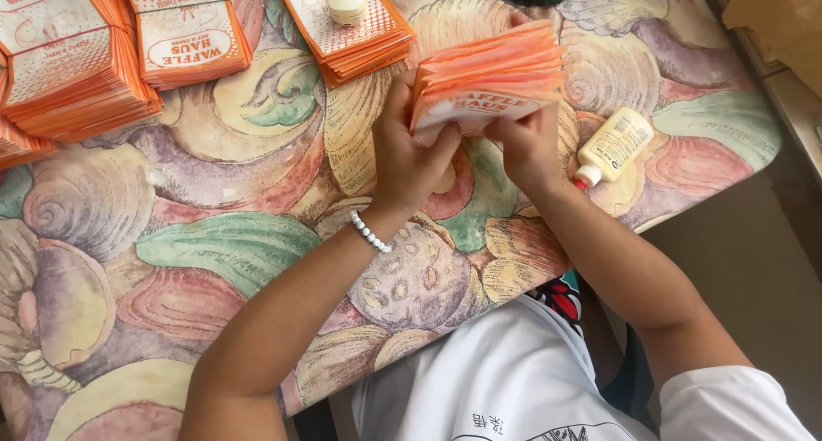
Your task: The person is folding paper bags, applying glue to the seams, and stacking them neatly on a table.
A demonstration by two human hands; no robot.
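Observation:
Both my hands hold one fanned stack of orange-and-white paper bags [488,77] upright above the table. My left hand [409,154], with a white bead bracelet on its wrist, grips the stack's left lower edge. My right hand [524,146] grips its right lower edge, fingers curled behind the bags. The bags' orange folded edges spread out toward the top right.
Several more stacks of the same bags lie at the table's far left [73,64], [187,30] and centre [347,32], the last with a small cream round lid [347,0] on it. A white glue bottle [615,146] lies right of my hands. The shell-patterned tablecloth [214,235] ends at the right.

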